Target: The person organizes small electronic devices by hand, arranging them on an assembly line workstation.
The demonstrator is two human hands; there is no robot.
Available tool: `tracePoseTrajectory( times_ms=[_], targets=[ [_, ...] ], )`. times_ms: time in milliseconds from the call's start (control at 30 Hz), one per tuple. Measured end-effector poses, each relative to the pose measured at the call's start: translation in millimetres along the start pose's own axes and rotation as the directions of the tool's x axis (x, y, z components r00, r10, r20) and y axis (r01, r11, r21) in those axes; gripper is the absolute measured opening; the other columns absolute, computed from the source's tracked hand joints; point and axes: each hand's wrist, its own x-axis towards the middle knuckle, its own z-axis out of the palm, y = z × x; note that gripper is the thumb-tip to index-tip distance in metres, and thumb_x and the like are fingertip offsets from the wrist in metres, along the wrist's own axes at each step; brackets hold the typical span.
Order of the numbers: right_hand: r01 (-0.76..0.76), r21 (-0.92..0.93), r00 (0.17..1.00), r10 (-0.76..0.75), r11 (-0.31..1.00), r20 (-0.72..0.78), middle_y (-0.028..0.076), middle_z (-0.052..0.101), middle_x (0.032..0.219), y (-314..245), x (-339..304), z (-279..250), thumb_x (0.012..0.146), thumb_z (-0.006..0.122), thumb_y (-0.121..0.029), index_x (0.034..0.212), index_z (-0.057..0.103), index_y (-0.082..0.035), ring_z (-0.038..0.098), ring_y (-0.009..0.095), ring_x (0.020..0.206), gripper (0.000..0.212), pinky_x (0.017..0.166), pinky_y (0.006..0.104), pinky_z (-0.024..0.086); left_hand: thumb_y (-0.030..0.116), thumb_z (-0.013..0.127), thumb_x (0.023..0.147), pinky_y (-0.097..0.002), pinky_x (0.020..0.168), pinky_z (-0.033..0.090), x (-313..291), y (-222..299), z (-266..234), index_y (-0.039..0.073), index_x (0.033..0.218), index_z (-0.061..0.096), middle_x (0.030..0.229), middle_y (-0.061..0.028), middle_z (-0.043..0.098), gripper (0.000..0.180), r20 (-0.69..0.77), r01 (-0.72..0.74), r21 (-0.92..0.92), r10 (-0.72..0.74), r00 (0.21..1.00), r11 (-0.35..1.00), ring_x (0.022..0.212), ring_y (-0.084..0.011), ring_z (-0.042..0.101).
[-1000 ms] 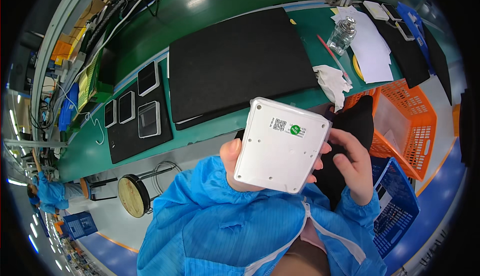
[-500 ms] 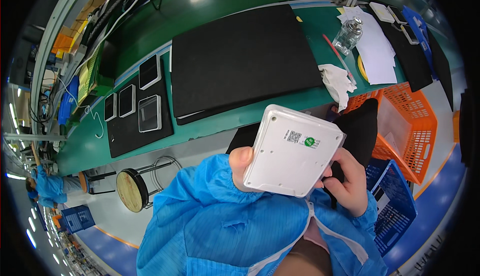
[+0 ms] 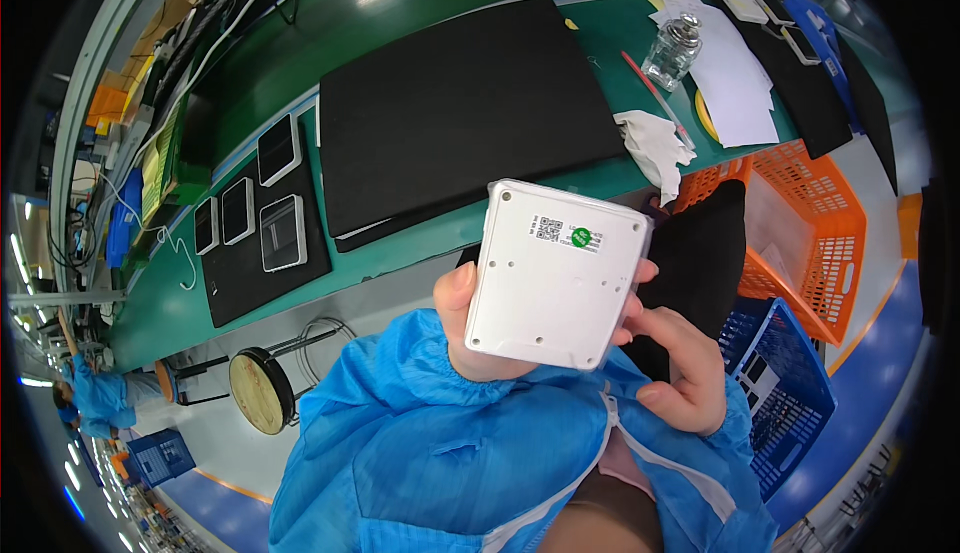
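Observation:
A flat white square device [image 3: 556,298] is in my left hand [image 3: 462,325], its underside turned up toward me. That face carries a round green sticker, a printed square code and several small screw holes. My left thumb lies along the device's left edge, and fingertips show past its right edge from beneath. Close to the lower right edge is my right hand [image 3: 690,373], thumb and forefinger spread apart with nothing between them. Whether its forefinger tip touches the device I cannot tell; its other fingers are mostly hidden.
Beyond lies a green workbench [image 3: 400,245] with a large black mat [image 3: 460,113]. Several dark-screened white devices [image 3: 283,233] rest on a smaller mat at left. At right are a glass bottle [image 3: 672,53], a white cloth [image 3: 655,151], an orange crate [image 3: 800,173], a blue crate [image 3: 800,433]. A round stool [image 3: 258,393] stands left.
The device has turned slightly and shifted left, its underside facing me more squarely. My right hand has drawn away from its lower right edge, thumb and forefinger opening. The whole view has shifted slightly.

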Motion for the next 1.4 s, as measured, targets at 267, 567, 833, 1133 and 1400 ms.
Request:
tracePoseTrajectory(
  times_ms=[267, 567, 833, 1133, 1400],
  targets=[
    [-0.002, -0.503, 0.919, -0.196, 0.864, -0.341, 0.022, 0.057, 0.109, -2.5, 11.9, 35.0, 0.072, 0.08, -0.025, 0.125, 0.048, 0.004, 0.061, 0.029, 0.087, 0.068, 0.063, 0.0325, 0.051, 0.036, 0.081, 0.071, -0.0415, 0.1, 0.039, -0.7, -22.4, -2.0, 0.008, 0.147, -0.003, 0.132, -0.0184, 0.033, 0.116, -0.038, -0.117, 0.919, 0.38, 0.924, 0.376, 0.126, -0.0299, 0.038],
    [-0.185, 0.658, 0.877, 0.425, 0.73, -0.225, 0.004, 0.057, 0.097, -4.3, -7.1, 13.9, 0.095, 0.05, -0.01, 0.133, 0.04, 0.009, 0.057, 0.007, 0.083, 0.043, 0.072, 0.0211, 0.048, 0.002, 0.058, 0.091, -0.0249, 0.08, 0.048, -13.9, 24.7, 18.6, -0.002, 0.125, 0.051, 0.097, -0.0052, 0.061, 0.035, -0.197, 0.101, 0.911, 0.207, 0.958, 0.401, 0.091, -0.0107, 0.058],
    [-0.085, 0.79, 0.962, 0.257, 0.607, -0.094, 0.018, 0.045, 0.138, 0.4, -18.6, 10.9, 0.095, 0.041, -0.005, 0.141, 0.025, 0.011, 0.043, 0.02, 0.127, 0.051, 0.103, 0.0281, 0.032, 0.006, 0.059, 0.09, -0.0255, 0.075, 0.051, -18.5, 30.0, 17.4, -0.002, 0.118, 0.056, 0.096, -0.0068, 0.063, 0.029, -0.226, 0.1, 0.852, 0.187, 0.956, 0.515, 0.082, -0.0104, 0.059],
    [-0.068, 0.775, 0.974, 0.208, 0.628, -0.083, 0.018, 0.046, 0.136, 2.4, -25.2, 9.6, 0.096, 0.042, -0.014, 0.141, 0.022, 0.013, 0.045, 0.02, 0.125, 0.055, 0.102, 0.0264, 0.033, 0.008, 0.06, 0.09, -0.0269, 0.075, 0.052, -19.5, 28.8, 12.0, -0.005, 0.117, 0.055, 0.103, -0.0118, 0.064, 0.03, -0.121, 0.009, 0.843, 0.174, 0.977, 0.538, 0.083, -0.0126, 0.06],
    [-0.149, 0.634, 0.982, 0.187, 0.759, 0.007, 0.02, 0.047, 0.134, 2.7, -33.9, -0.7, 0.095, 0.045, -0.014, 0.14, 0.022, 0.015, 0.046, 0.021, 0.125, 0.058, 0.101, 0.0272, 0.034, 0.011, 0.06, 0.091, -0.0269, 0.074, 0.053, -21.0, 31.2, 9.6, -0.005, 0.116, 0.054, 0.103, -0.0123, 0.064, 0.031, -0.092, 0.001, 0.849, 0.146, 0.985, 0.529, 0.084, -0.0132, 0.062]
  ],
)
